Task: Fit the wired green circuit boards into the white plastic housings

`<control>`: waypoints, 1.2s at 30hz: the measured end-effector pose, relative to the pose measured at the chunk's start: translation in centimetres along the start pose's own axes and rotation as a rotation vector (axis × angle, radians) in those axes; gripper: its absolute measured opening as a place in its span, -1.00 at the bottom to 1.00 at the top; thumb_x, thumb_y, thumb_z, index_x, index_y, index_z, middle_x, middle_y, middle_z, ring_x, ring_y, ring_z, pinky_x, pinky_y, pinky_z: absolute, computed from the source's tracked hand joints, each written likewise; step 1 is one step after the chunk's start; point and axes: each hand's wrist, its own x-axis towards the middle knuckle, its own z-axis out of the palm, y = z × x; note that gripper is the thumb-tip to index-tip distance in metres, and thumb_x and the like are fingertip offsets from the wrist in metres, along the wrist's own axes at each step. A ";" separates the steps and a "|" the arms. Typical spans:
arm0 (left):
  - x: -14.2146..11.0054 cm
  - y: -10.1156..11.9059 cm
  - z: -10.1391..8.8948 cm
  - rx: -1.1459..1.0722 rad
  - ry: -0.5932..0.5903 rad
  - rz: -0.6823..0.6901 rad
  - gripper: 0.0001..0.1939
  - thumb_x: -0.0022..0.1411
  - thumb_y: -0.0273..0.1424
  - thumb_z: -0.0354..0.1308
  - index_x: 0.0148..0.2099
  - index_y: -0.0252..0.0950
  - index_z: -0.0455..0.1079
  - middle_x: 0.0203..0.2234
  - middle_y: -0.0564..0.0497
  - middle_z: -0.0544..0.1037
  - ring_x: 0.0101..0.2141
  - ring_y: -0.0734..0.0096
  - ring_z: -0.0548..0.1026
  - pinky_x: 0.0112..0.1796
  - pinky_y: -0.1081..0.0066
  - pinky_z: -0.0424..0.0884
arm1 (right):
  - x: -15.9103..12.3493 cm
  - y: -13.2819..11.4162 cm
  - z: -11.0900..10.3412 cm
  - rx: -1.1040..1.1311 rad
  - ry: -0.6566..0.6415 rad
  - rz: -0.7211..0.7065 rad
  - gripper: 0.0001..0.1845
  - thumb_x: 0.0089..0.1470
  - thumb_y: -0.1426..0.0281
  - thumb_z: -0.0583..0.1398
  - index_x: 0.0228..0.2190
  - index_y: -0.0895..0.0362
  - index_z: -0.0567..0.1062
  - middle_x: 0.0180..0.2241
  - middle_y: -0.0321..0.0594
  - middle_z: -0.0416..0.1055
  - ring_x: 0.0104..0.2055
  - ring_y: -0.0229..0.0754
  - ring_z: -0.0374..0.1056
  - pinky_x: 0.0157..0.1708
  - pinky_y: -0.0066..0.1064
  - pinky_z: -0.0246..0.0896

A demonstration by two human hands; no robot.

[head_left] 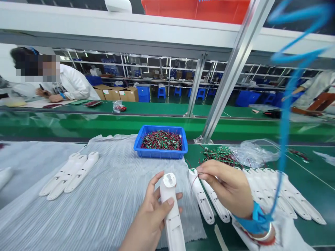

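Observation:
My left hand point(158, 211) is wrapped round a white plastic housing point(172, 212), a long shell with a rounded head at the top and a slot lower down. My right hand point(227, 184) pinches a thin red wire point(195, 178) at the head of a second white housing point(202, 202) lying on the bench. A small green circuit board point(193, 170) sits in that head; the fingertips partly cover the wire. Another white housing point(217, 205) lies just right of it, partly under my right hand.
A blue bin point(161, 153) holds many small wired boards. More wired boards point(222, 155) lie beside a clear plastic bag point(255, 153). White housings stand in a row point(282, 195) at right and a group point(70, 174) at left. A blue coiled cord point(285, 122) runs to my right wrist strap point(255, 219).

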 end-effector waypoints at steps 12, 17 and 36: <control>-0.4 -1.6 -0.3 0.091 -0.115 0.105 -0.51 0.08 -0.35 0.23 0.04 0.01 0.17 0.00 -0.02 0.32 -0.03 0.13 0.39 -0.13 0.23 0.35 | -1.1 -1.1 1.7 -0.192 -0.002 -0.204 -0.75 0.01 0.63 0.16 -0.24 0.14 0.37 -0.38 -0.18 0.47 -0.33 -0.22 0.38 -0.33 -0.37 0.35; -0.5 -1.6 0.1 0.142 -0.208 0.161 -0.63 0.15 -0.44 0.17 0.00 0.02 0.31 0.04 0.06 0.40 0.02 0.24 0.39 -0.01 0.26 0.30 | -1.6 -1.7 2.9 -0.149 -0.018 -0.196 -0.75 0.03 0.61 0.14 -0.22 0.18 0.40 -0.32 -0.14 0.49 -0.28 -0.17 0.39 -0.29 -0.28 0.34; 0.2 -0.5 -1.5 0.362 -0.251 0.047 -0.63 0.08 -0.31 0.20 -0.01 -0.02 0.41 0.25 0.02 0.07 0.15 -0.04 0.18 0.04 0.05 0.23 | 0.6 1.0 2.8 0.793 -0.378 0.792 -0.63 -0.47 0.42 0.44 -0.61 0.18 0.37 -0.61 -0.36 0.41 -0.55 -0.34 0.34 -0.52 -0.51 0.28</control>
